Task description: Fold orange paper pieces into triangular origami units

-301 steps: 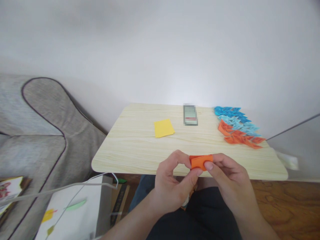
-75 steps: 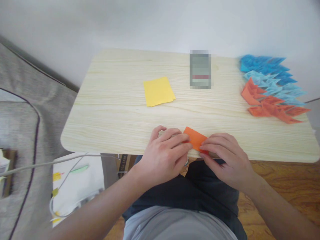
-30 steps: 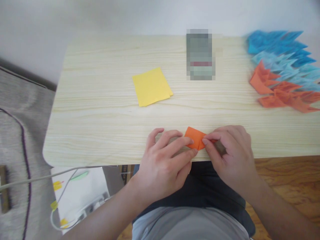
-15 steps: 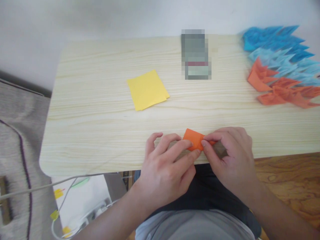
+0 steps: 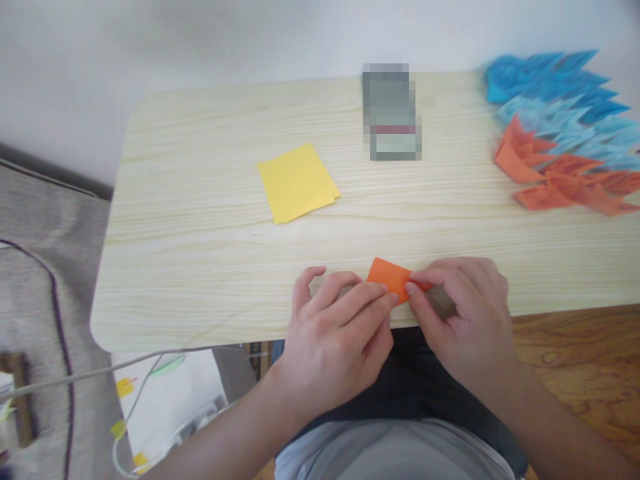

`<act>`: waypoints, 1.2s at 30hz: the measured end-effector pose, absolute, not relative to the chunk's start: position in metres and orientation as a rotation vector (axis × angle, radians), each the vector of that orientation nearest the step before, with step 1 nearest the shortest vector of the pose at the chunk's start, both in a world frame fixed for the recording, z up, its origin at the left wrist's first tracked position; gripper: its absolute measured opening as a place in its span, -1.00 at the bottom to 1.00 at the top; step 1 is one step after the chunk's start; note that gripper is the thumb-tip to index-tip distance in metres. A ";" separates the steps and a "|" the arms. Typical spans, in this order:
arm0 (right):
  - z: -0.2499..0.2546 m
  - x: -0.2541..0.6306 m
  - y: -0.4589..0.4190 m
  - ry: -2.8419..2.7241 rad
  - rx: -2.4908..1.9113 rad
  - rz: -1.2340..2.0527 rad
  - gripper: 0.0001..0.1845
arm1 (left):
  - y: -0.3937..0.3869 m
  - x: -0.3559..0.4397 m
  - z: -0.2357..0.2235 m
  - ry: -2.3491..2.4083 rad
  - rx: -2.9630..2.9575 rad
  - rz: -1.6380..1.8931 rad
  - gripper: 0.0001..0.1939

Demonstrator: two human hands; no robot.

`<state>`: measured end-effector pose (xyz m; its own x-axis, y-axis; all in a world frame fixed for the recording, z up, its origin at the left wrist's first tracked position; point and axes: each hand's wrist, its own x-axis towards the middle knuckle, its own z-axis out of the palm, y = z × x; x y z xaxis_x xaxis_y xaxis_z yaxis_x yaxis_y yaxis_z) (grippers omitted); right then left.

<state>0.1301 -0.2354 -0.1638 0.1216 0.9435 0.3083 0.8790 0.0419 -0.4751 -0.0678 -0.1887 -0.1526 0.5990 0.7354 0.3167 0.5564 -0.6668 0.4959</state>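
A small folded piece of orange paper (image 5: 386,272) lies near the front edge of the table, between my two hands. My left hand (image 5: 337,330) is palm down, two fingertips pressing on the paper's near side while its other fingers arch to the left. Its thumb is partly hidden beneath the hand. From the right, my right hand (image 5: 465,310) pinches the paper's right end between thumb and index finger. A narrow orange tip shows under that index finger.
Yellow paper squares (image 5: 299,183) lie stacked mid-table (image 5: 190,220). Behind them is a blurred-out, phone-like object (image 5: 393,110). Folded pieces in dark blue (image 5: 545,80), light blue (image 5: 565,127) and orange (image 5: 560,180) cluster at the right. A cable (image 5: 150,357) crosses below the table's left front.
The view has shifted slightly. My left index fingertip has moved slightly up and left along the orange paper, while my right hand keeps its pinch.
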 end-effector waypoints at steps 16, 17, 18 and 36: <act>-0.171 0.124 -0.240 -1.707 -1.824 0.002 -0.88 | -0.186 -0.063 -0.150 1.062 2.484 0.669 -0.78; -0.171 0.124 -0.240 -1.703 -1.819 -0.005 -0.88 | -0.185 -0.062 -0.150 1.075 2.485 0.662 -0.79; -0.171 0.124 -0.241 -1.700 -1.813 -0.015 -0.88 | -0.185 -0.060 -0.150 1.086 2.483 0.659 -0.82; -0.170 0.130 -0.247 -1.681 -1.784 0.048 -0.87 | -0.186 -0.056 -0.153 1.128 2.486 0.629 -0.78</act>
<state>0.1297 -0.2470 -0.1697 0.1667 0.8959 0.4117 0.8713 0.0617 -0.4869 -0.0559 -0.1856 -0.1526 0.5871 0.7691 0.2528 0.6191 -0.6277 0.4720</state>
